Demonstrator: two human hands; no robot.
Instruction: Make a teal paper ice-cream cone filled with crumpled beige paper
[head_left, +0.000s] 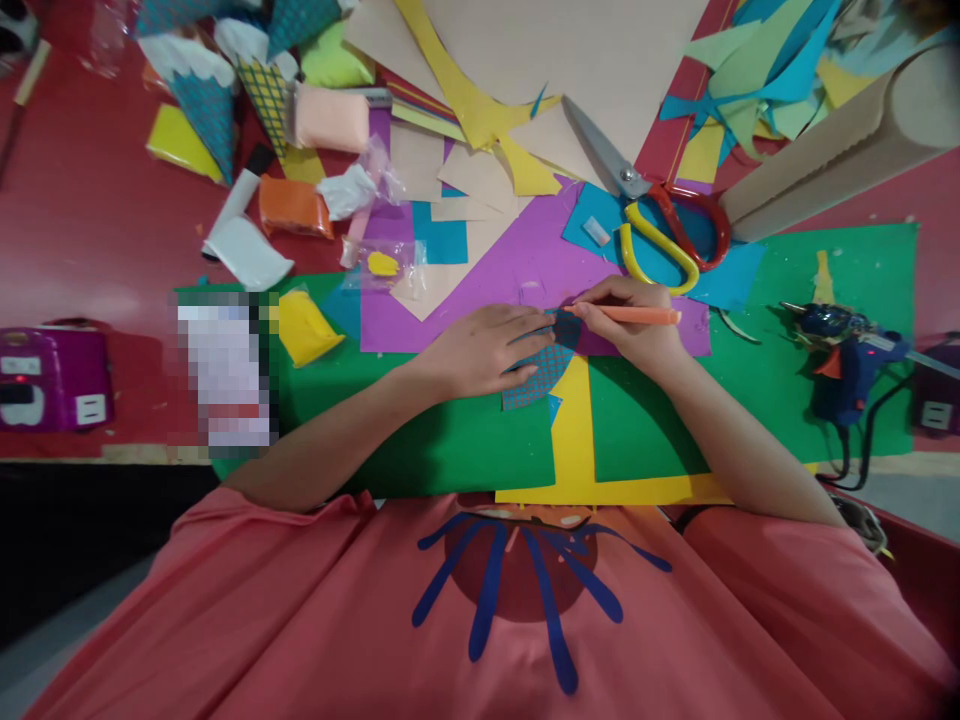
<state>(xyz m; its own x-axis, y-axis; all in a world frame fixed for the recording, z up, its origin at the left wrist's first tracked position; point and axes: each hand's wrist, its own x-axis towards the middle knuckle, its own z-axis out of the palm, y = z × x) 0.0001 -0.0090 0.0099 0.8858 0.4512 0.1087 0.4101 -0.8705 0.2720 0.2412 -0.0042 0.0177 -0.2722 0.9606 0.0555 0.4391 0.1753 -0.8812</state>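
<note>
My right hand (631, 318) grips an orange pen (646, 315), its tip end against a blue paper piece (545, 377) marked with an orange grid. Flat on that piece lies my left hand (491, 350), fingers stretched out and covering part of it. The blue piece rests over a purple sheet (517, 270), green sheets (450, 440) and a yellow sheet (574, 430). Beyond my right hand are scissors (637, 190) with one red and one yellow handle loop. The exact pen tip is too small to make out.
A glue gun (851, 370) with its cord lies at the right. Paper cones (199, 100) and clay packets (330, 118) crowd the upper left. A cardboard tube (840, 140) and paper scraps (750, 80) are at the upper right. A purple box (56, 375) sits far left.
</note>
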